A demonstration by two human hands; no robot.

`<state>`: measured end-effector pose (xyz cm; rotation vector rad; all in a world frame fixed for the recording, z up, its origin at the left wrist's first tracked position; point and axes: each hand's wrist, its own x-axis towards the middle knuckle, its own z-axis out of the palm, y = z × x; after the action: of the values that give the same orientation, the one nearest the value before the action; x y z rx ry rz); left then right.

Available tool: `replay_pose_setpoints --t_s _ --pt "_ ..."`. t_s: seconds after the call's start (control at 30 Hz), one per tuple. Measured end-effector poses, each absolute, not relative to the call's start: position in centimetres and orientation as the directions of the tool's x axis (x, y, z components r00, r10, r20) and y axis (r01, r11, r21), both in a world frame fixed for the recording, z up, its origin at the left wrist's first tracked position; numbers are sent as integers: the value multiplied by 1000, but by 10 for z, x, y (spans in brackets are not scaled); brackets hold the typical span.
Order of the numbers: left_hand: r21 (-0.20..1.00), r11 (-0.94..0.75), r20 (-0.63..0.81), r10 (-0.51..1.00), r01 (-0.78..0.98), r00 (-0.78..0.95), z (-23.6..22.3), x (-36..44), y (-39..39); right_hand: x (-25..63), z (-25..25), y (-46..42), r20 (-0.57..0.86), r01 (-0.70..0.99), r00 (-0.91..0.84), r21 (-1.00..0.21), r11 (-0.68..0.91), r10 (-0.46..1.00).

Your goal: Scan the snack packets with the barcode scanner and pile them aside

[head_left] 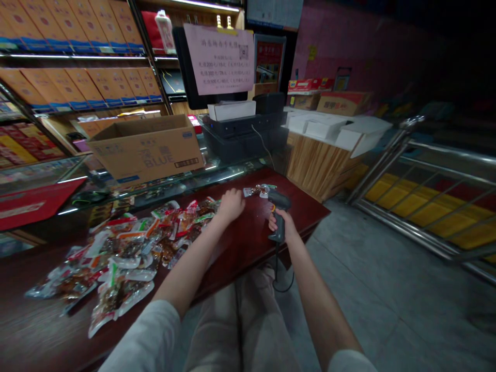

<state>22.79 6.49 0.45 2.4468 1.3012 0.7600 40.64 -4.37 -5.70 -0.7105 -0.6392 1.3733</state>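
Note:
My right hand (284, 223) is wrapped round the handle of a black barcode scanner (279, 200), whose cable hangs down past the table edge. The scanner's head is close to a small sealed snack packet (260, 190) lying apart on the dark red table (248, 232). My left hand (231, 203) is closed, knuckles up, low over the table between that packet and a spread pile of clear snack packets (135, 243). Its fingertips are hidden, so I cannot make out what they hold, if anything.
Behind the table, an open cardboard box (151, 147) stands on a glass counter (217, 175). A monitor (186, 67) bears a paper notice (220, 59). Boxed goods (70, 85) fill shelves at left. A metal railing (411, 206) stands at right.

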Motion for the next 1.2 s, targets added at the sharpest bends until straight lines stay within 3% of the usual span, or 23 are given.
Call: replay_pose_setpoints --t_s 0.07,0.23,0.53,0.8,0.93,1.03,1.2 --pt "601 -521 285 849 606 446 -9 260 76 407 -57 -42 -12 -647 110 -760 62 994" --pt "673 -481 268 867 562 420 -36 298 98 407 -56 -41 -21 -671 99 -740 52 995" --pt "798 -353 269 934 488 235 -60 296 113 408 -60 -39 -7 -683 98 -728 62 995" --pt "982 -145 138 988 118 67 -55 276 103 409 -60 -41 13 -673 59 -738 50 998" --pt "985 -56 71 993 -163 92 -51 252 83 408 -61 -42 16 -607 -41 -795 -12 999" --pt "914 -8 83 982 -405 167 -46 231 65 407 -60 -43 2 -568 -50 -823 -27 999" --pt "889 21 104 963 -457 247 -42 208 45 406 -57 -43 -35 -515 -81 -854 -72 996"
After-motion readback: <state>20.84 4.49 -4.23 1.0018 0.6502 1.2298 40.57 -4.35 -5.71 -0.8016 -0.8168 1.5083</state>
